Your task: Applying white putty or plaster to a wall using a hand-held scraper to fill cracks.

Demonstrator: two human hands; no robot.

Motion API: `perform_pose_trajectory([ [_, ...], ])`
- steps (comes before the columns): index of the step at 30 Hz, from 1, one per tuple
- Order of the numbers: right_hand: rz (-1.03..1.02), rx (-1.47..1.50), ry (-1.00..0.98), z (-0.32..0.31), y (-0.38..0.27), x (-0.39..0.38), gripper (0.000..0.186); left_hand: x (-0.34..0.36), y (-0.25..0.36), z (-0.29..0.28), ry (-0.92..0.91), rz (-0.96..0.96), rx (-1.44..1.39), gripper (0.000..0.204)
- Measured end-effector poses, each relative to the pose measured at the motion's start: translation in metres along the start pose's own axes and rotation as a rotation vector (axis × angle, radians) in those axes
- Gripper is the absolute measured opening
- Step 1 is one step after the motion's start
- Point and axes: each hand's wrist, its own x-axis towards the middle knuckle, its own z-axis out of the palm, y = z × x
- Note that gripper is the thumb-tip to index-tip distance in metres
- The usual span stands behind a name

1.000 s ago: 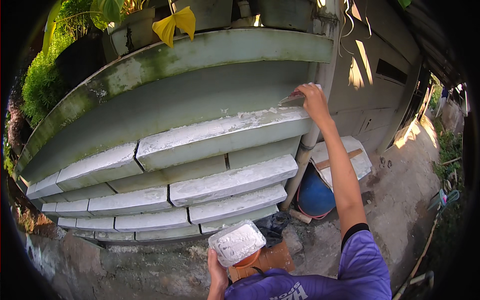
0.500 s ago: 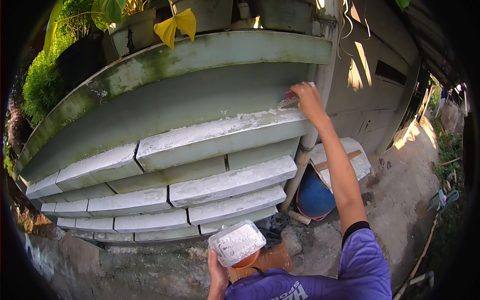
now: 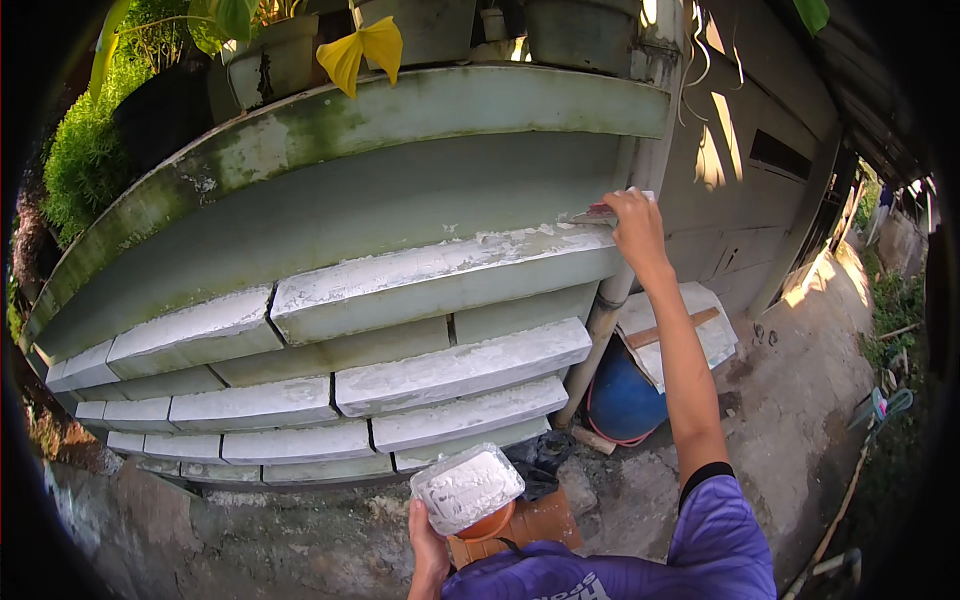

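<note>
The right hand (image 3: 634,222) gripped a small putty knife (image 3: 598,212) by its handle, blade flat on the top concrete ledge (image 3: 440,275); it looked light and stiff. The left hand (image 3: 432,548) clasped a clear plastic tub (image 3: 466,488) from beneath, full of soft white filler, likely slippery and easily squashed.

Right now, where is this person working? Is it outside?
Yes, probably a yard beside a house. There is a stepped concrete wall with potted plants on top, sunlight on rough ground, and a blue barrel by a drainpipe.
</note>
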Motion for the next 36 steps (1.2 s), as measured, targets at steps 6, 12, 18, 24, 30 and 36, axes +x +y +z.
perform_pose_trajectory([
  [6,-0.025,0.058,-0.077,-0.003,-0.012,-0.017,0.038,0.0,-0.006,-0.001,-0.002,-0.014,-0.003,0.058],
  [12,0.069,0.165,-0.022,0.0,-0.025,-0.013,0.034,0.001,-0.009,-0.003,-0.017,-0.021,0.001,0.06],
  [18,0.114,0.277,-0.151,-0.002,-0.026,-0.022,0.036,-0.003,-0.009,-0.008,0.01,-0.012,-0.032,0.059],
  [24,0.111,0.361,0.005,-0.002,-0.026,-0.02,0.039,0.008,-0.019,-0.028,-0.023,0.014,-0.002,0.054],
  [30,0.135,0.317,-0.148,0.002,-0.033,-0.043,0.037,0.016,-0.006,-0.053,-0.006,0.051,-0.011,0.054],
  [36,0.107,0.307,-0.035,-0.007,-0.026,-0.023,0.04,0.031,0.014,-0.067,0.007,0.156,0.035,0.055],
])
